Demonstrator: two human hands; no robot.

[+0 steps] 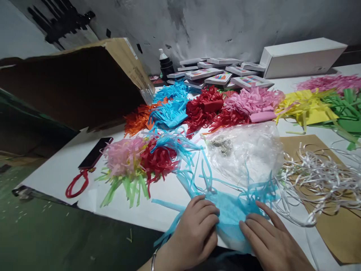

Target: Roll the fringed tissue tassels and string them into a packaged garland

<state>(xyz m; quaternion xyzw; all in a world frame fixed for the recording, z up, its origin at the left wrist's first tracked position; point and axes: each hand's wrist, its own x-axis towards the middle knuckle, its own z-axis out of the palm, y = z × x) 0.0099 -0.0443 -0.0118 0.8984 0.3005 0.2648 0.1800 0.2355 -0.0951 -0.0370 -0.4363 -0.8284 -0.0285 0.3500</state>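
Right, you're at the near edge of a long white-covered table (53, 182), with a large brown cardboard box (124, 60) gaping at its far left. Across the middle runs a bank of colourful fringed paper-like bundles (207, 105), orange through green; those look cut and stacked already. Closer in sits a crumpled clear plastic bag (251, 150), a loose tangle of silvery white ribbon (316, 177) to its right. And now the thin sky-blue fringed sheet (229, 207), between your hands: strips made at the far side, plain band near you, tidying apparently still left. Your left hand (199, 229) curls nearly closed on one side; your right hand (267, 233), half bent, has the other, thumb hidden. Mind that table edge, the sheet overhangs it! Ribbon crowds your right, the bag sits ahead; bare white opens leftward, short of a flat dark phone (96, 152).
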